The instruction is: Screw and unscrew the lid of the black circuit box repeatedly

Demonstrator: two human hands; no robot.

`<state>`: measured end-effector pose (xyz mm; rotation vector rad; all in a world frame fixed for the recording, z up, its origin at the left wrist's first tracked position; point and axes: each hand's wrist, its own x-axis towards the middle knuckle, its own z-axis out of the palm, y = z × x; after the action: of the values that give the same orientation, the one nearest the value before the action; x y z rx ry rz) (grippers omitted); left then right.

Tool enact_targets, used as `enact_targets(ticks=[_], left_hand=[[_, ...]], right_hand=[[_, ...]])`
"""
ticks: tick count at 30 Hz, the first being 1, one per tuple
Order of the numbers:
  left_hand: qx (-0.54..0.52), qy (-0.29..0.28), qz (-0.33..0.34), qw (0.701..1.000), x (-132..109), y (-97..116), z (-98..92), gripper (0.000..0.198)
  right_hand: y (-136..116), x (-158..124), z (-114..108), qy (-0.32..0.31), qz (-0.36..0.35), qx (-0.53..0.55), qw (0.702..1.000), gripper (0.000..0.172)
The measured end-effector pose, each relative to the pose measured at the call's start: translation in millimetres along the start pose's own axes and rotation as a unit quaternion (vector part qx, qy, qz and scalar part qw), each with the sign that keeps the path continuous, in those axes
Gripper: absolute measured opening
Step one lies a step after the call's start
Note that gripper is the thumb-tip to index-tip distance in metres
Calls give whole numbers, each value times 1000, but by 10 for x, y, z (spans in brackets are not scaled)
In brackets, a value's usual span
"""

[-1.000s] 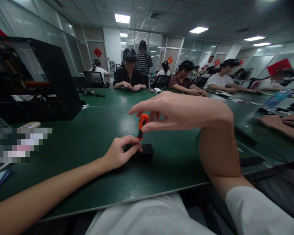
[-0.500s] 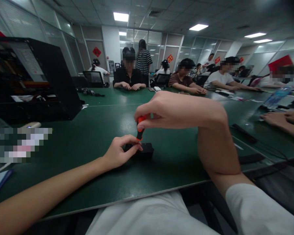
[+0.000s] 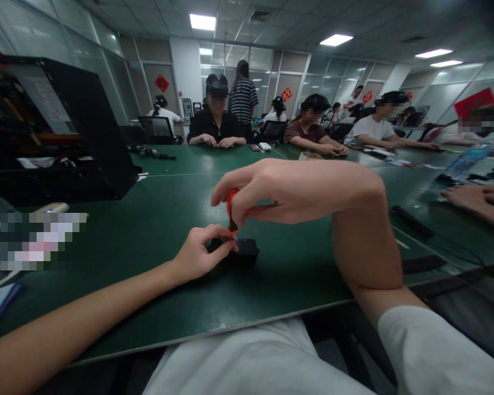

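Observation:
A small black box-shaped part [image 3: 243,252] lies on the green table [image 3: 156,219] in front of me. My left hand [image 3: 201,254] is closed on its left end, fingers pinched together and holding it down. Above it, my right hand [image 3: 288,189] pinches the orange handle of a small screwdriver [image 3: 231,211], which stands upright with its black tip down on the part. The right wrist is raised and bent over the tool, hiding most of the handle.
A large open black case [image 3: 57,131] stands at the left, with a white object [image 3: 51,208] before it. Several people sit round the far side of the table. Another person's hands [image 3: 475,200] rest at the right, near dark flat items [image 3: 411,219] and a cable.
My right hand has shifted its fingers round the screwdriver handle, covering more of the orange grip, and sunk slightly. The left hand and the black part have stayed put.

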<state>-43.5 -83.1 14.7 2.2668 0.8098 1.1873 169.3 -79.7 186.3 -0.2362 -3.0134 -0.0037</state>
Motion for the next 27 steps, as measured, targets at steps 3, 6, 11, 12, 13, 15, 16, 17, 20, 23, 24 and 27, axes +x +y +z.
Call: enact_targets(ticks=[3,6,11,12,13,15,16,17,20,23,24,27], left_hand=[[-7,4,-1,1000,6,-2,-2,14],[0,2,7,1000,5,5,-15,12],[10,-13,21,1000,11,24,-39,12],[12,-18,24,999,18,25,-34,12],[15,-26,24,999,28,23,-25,11],[31,-53,14,998,49,7,6,15],[44,-71,5,996,57,-6,26,21],[56,-89,-7,994,63,-23,44,27],[85,-127,-41,987,64,-77,75,33],[97,-134,-66,984,46,-110,52,34],[100,-132,-71,984,39,-117,40,34],[110,-124,-73,983,22,-129,15,34]], right_hand=[[9,12,-2,66,-5,-16,998,16],[30,39,15,90,55,-43,994,30],[61,74,34,22,53,-13,998,26],[59,70,39,9,49,-5,999,22],[55,61,46,-7,53,2,999,17],[38,27,59,-45,85,6,995,13],[28,3,62,-69,106,4,992,14],[18,-24,62,-92,127,2,988,15],[1,-121,29,-135,178,-8,975,18],[14,-222,-38,-144,216,-25,965,18],[24,-250,-57,-148,223,-27,963,19],[65,-298,-81,-140,253,-46,956,18]])
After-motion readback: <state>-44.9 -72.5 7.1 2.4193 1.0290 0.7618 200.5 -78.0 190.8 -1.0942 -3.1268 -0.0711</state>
